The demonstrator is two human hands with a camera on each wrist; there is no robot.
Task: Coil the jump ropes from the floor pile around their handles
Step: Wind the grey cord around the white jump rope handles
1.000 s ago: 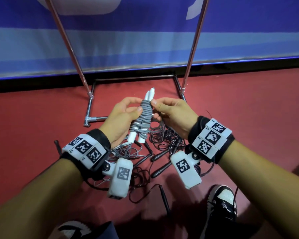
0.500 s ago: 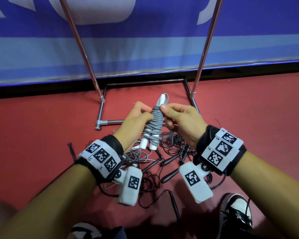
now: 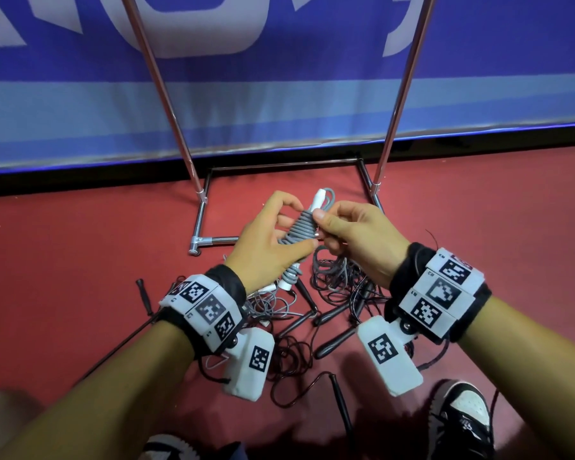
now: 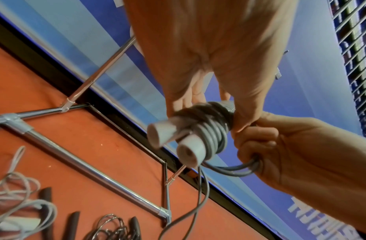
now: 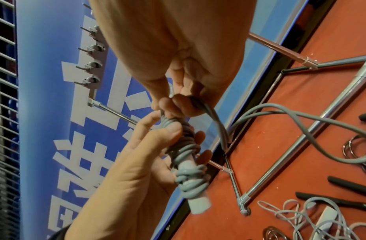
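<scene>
- The left hand (image 3: pixel 266 247) clasps the grey rope (image 3: pixel 301 227), already wound around its two white handles (image 4: pixel 173 138), and holds it in the air above the pile (image 3: pixel 329 293) on the floor (image 3: pixel 80 244).
- The right hand (image 3: pixel 356 237) pinches the loose end of the rope, a doubled strand that runs into its curled fingers (image 4: pixel 258 142).
- If the right grip slackens before the end is tucked, the upper turns can spring off the handles.
- The two handles lie side by side and not bound tightly at the free ends; a weak left grip can let one slide out of the coil.
- A loop of the same rope hangs down toward the pile; it can catch the black ropes (image 3: pixel 332 327) and pull them up.
- The turns near the lower end look crossed, so the coil can loosen later.
</scene>
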